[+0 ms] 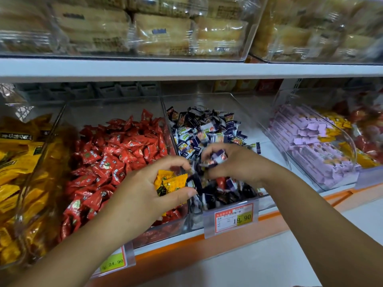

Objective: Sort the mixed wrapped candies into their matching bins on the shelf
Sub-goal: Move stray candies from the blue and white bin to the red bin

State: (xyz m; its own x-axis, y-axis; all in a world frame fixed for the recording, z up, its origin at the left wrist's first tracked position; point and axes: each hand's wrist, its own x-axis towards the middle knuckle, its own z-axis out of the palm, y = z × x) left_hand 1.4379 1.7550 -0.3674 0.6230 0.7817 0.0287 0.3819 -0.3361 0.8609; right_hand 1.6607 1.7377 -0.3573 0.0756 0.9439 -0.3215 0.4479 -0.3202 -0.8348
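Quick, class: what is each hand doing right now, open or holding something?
Left hand: holds yellow wrapped candies.
Right hand: grips a clump of dark blue and white wrapped candies.

Bright even light, glare on clear plastic, motion blur, edges bowed.

White, orange-edged shelf (257, 133) under a row of clear plastic candy bins (116, 106).

Left hand (143, 193), right hand (240, 164) and 2 forearms are bare.
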